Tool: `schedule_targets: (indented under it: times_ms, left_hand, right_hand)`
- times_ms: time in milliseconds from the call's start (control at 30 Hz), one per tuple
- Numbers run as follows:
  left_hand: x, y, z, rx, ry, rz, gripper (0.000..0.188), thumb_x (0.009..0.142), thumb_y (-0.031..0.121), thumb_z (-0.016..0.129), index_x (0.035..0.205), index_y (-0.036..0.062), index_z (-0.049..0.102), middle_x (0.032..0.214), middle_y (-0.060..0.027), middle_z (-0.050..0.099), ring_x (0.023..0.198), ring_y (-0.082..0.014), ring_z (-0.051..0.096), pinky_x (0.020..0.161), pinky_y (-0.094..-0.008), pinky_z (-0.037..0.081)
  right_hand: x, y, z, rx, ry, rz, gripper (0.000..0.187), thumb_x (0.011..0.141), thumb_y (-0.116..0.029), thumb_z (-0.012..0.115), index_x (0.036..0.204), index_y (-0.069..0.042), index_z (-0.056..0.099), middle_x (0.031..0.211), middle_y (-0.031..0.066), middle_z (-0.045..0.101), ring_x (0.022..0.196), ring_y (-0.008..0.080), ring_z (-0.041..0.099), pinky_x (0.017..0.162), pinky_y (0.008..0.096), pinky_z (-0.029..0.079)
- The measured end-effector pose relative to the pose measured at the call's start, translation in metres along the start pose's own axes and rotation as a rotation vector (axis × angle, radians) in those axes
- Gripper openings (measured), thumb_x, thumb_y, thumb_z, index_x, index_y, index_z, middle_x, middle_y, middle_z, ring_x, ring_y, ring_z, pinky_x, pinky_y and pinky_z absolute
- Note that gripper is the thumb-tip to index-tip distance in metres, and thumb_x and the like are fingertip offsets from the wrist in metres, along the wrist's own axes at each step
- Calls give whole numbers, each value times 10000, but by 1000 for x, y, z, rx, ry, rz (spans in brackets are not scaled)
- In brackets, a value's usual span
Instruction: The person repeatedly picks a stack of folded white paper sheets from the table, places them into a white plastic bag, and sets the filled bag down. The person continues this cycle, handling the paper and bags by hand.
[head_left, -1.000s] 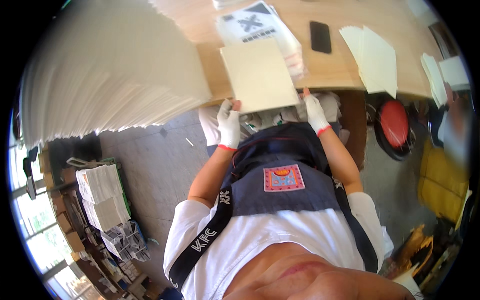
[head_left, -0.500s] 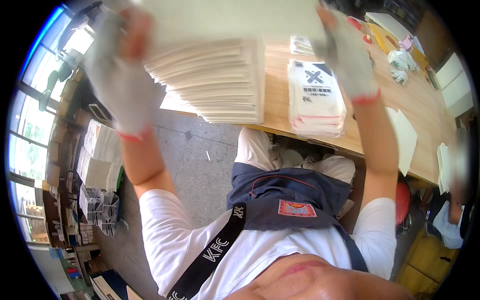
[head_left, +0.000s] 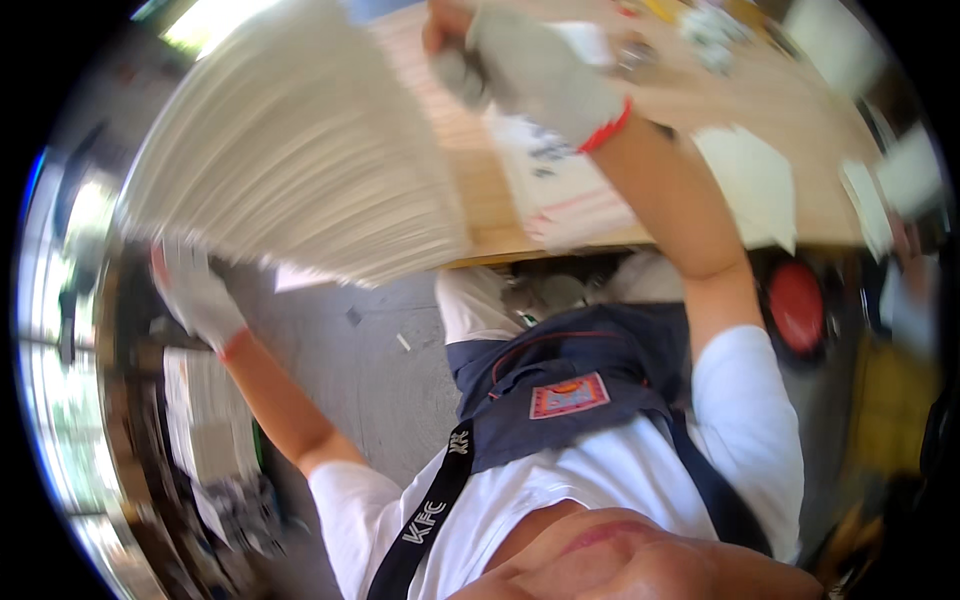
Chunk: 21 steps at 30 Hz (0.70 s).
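A tall, fanned stack of large white paper sheets (head_left: 300,150) stands at the table's left end, smeared by motion. Beside its lower left edge is my left hand (head_left: 200,300), in a pale work glove with a red cuff; its fingers are blurred and partly hidden at the paper. My right hand (head_left: 535,75), gloved the same way with bare fingertips showing, is over the table just right of the stack. Its fingers are curled in, and whatever they may hold cannot be made out. Under and beyond this hand lies a pile of white printed sheets (head_left: 570,200).
The wooden table (head_left: 820,160) bears loose white sheets (head_left: 745,185) on the right and a crumpled white bundle (head_left: 712,35) at the back. A red stool (head_left: 797,305) stands below its edge. Paper bundles (head_left: 205,410) stand on the floor at left.
The large white sheet held up between both hands is no longer seen there. My left hand has dropped beside the stack, and my right hand has moved left. The view has shifted too.
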<state>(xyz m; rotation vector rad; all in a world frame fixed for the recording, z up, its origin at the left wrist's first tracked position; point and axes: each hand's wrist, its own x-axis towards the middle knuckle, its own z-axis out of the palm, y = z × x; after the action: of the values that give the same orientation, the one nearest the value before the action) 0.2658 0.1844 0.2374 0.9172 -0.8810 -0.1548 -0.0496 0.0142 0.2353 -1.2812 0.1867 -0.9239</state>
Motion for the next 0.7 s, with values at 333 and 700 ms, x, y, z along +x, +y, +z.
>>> schedule_targets:
  times_ms: [333,700]
  left_hand:
    - [-306,-193,-108,462,-36,-836,272,856,106,469,1096,4,545,1032,-107,569,911,-193,550,794,-306,444]
    - [-275,-176,103,654,-988,100,297,761,55,570,1055,82,590,968,-118,603,930,-292,557,809,-363,443]
  right_hand:
    - [-327,102,-257,-106,1571,43,164,863,-197,464,887,-59,549,631,30,533,492,124,503,398,250,392]
    - [-393,46,-352,-441,1742,33,283,849,-262,549,1016,-34,548,724,76,585,476,158,527,388,267,426]
